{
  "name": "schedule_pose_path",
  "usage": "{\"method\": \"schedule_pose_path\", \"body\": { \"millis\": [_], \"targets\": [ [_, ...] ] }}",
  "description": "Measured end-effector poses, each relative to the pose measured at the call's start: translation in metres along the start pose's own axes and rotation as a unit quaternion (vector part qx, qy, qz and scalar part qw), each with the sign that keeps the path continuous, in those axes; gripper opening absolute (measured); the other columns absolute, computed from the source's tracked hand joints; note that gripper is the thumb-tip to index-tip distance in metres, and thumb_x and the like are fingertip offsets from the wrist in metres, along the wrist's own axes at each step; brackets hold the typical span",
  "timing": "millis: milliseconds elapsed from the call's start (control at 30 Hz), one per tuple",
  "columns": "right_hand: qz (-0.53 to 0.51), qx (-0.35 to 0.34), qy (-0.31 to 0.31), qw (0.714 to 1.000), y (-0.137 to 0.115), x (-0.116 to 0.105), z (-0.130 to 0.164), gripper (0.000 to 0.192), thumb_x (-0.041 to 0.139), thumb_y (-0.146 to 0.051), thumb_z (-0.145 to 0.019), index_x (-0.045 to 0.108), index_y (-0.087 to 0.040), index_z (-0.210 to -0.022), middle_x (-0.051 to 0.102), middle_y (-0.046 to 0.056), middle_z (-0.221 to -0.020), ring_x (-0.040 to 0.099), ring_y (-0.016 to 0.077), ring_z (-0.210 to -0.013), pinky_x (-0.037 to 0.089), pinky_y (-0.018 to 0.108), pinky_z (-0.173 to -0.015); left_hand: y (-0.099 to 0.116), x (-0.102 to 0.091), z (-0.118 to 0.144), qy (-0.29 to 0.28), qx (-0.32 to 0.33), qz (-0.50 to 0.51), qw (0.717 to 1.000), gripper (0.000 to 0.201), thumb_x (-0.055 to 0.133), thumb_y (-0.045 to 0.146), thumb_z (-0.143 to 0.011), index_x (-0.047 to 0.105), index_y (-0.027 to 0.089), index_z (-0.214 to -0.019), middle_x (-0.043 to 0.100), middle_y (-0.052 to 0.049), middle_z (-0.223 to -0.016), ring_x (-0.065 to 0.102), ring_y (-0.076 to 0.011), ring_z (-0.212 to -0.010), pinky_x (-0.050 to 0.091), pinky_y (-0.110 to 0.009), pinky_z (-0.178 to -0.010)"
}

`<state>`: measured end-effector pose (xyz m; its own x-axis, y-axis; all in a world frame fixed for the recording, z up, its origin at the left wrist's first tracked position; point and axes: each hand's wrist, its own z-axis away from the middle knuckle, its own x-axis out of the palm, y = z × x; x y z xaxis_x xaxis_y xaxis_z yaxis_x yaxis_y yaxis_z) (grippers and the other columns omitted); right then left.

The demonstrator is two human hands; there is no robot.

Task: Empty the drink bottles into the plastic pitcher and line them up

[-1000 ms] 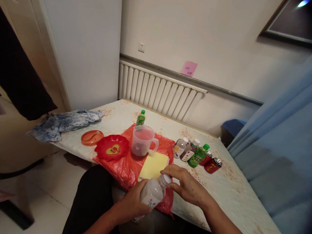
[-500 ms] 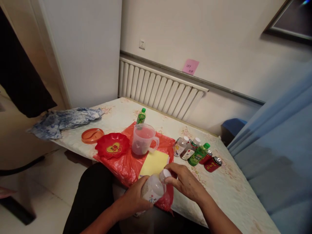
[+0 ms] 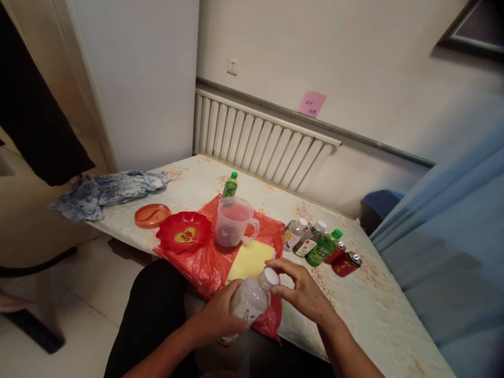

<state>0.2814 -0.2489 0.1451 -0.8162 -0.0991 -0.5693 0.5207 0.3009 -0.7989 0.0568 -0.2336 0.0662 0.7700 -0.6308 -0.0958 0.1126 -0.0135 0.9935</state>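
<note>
My left hand [image 3: 216, 317] grips the body of a small clear plastic bottle [image 3: 250, 299] tilted toward the right, over the near table edge. Its white cap [image 3: 269, 277] is pinched by the fingers of my right hand [image 3: 300, 292]. Just beyond the bottle lies a yellow sheet [image 3: 252, 259] on a red plastic bag [image 3: 205, 262]. A translucent measuring jug [image 3: 234, 222] with pink liquid stands on the bag, with a red heart-patterned dish [image 3: 183, 235] to its left.
Several small bottles [image 3: 311, 241] and two red cans [image 3: 343, 260] lie right of the jug. A green bottle [image 3: 230, 185] stands behind it. An orange lid [image 3: 151, 215] and blue cloth [image 3: 106, 190] sit at the table's left. A radiator [image 3: 263, 144] lines the wall; blue fabric [image 3: 444, 236] hangs right.
My right fingers have shifted around the cap while my left hand keeps the bottle. The view has drifted slightly, so everything sits a little higher and to the right.
</note>
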Motion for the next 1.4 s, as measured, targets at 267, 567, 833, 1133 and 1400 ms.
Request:
{"method": "schedule_pose_path", "body": {
  "millis": [267, 567, 833, 1133, 1400],
  "targets": [
    [-0.177, 0.091, 0.059, 0.978, 0.035, 0.020, 0.014, 0.081, 0.083, -0.038, -0.063, 0.051, -0.019, -0.135, 0.062, 0.014, -0.130, 0.063, 0.0270, -0.109, 0.049, 0.044, -0.096, -0.010, -0.001, -0.015, -0.010, 0.029, 0.095, 0.995, 0.077, 0.075, 0.021, -0.058, 0.048, 0.021, -0.130, 0.060, -0.005, -0.128, 0.055, -0.0268, -0.114, 0.043, -0.038, -0.098],
    [-0.288, 0.122, 0.047, 0.949, 0.038, 0.059, 0.030, 0.067, 0.078, -0.024, -0.068, 0.053, -0.022, -0.130, 0.069, 0.007, -0.118, 0.066, 0.0273, -0.107, 0.056, 0.038, -0.084, -0.006, 0.006, -0.046, -0.015, 0.053, 0.168, 0.984, 0.083, 0.082, 0.036, -0.059, 0.046, 0.018, -0.131, 0.060, -0.010, -0.127, 0.053, -0.0322, -0.119, 0.046, -0.040, -0.094],
    [-0.212, 0.150, 0.139, 0.956, 0.055, 0.063, 0.027, 0.056, 0.083, -0.038, -0.063, 0.060, -0.018, -0.110, 0.074, 0.009, -0.104, 0.069, 0.0281, -0.097, 0.055, 0.040, -0.086, -0.009, 0.022, -0.068, -0.030, 0.053, 0.122, 0.991, 0.074, 0.076, 0.030, -0.060, 0.047, 0.018, -0.127, 0.063, -0.006, -0.118, 0.058, -0.0272, -0.106, 0.047, -0.036, -0.088],
    [-0.219, 0.189, 0.231, 0.929, 0.095, 0.061, 0.048, 0.050, 0.079, -0.029, -0.059, 0.060, -0.017, -0.103, 0.075, 0.008, -0.097, 0.069, 0.0283, -0.091, 0.055, 0.041, -0.083, -0.017, 0.046, -0.082, -0.075, 0.100, 0.028, 0.992, 0.076, 0.070, 0.037, -0.074, 0.037, 0.020, -0.140, 0.051, -0.010, -0.140, 0.050, -0.0275, -0.124, 0.040, -0.041, -0.106],
    [-0.098, 0.243, 0.355, 0.897, 0.143, 0.008, 0.074, 0.041, 0.076, -0.036, -0.059, 0.061, -0.019, -0.093, 0.073, 0.007, -0.082, 0.070, 0.0278, -0.077, 0.056, 0.040, -0.072, -0.079, 0.003, -0.109, 0.163, 0.119, -0.303, 0.931, 0.033, 0.045, 0.037, -0.088, 0.062, 0.015, -0.106, 0.066, -0.015, -0.106, 0.060, -0.0303, -0.106, 0.045, -0.051, -0.100]
  ]
}}
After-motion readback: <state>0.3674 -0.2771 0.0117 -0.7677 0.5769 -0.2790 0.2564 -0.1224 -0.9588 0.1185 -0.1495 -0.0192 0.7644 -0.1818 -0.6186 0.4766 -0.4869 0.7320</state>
